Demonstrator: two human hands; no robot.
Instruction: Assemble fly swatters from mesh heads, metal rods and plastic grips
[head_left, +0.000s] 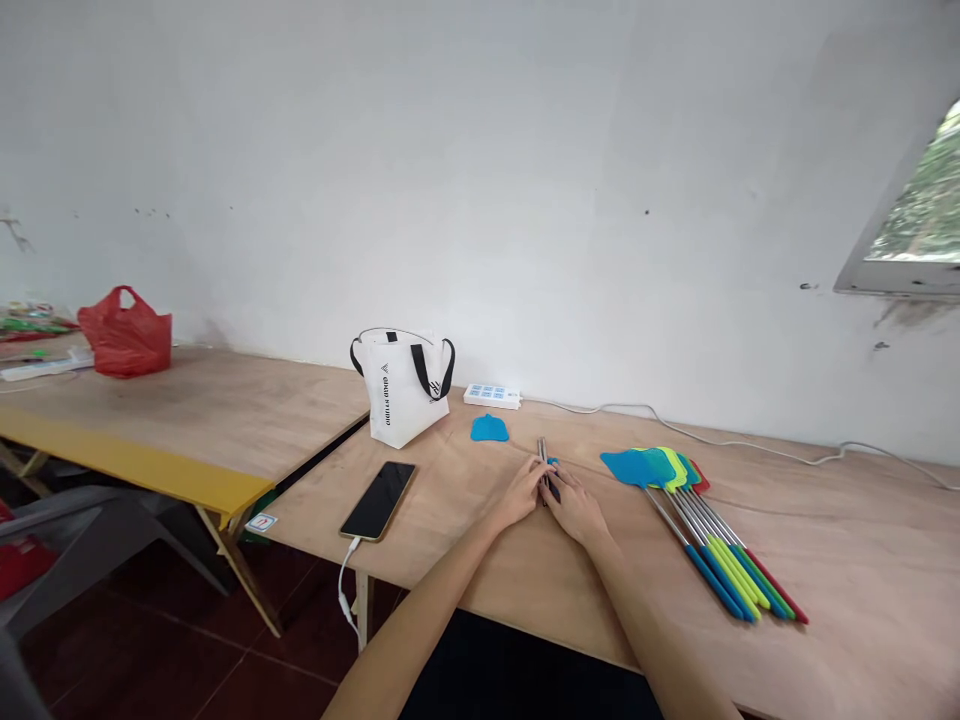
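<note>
My left hand point(523, 494) and my right hand point(579, 508) meet on the wooden table, fingers closed in around the same small spot. Between them a slim silvery metal piece point(542, 448) sticks out toward the wall. A dark part point(554, 487) and a bit of blue show beside it, mostly covered by my fingers, so I cannot make out their kind. Just beyond, to the left, lies a loose blue fly swatter head point(490, 428). Right of my hands, several fly swatters point(694, 525) lie fanned together, with blue, yellow, green and red heads and grips and metal shafts.
A phone point(379, 500) on a white cable lies left, near the table's front edge. Behind it stands a white bag point(405, 400) with black handles. A power strip point(492, 396) sits by the wall, its cord running right. On the neighbouring table rests a red plastic bag point(127, 335).
</note>
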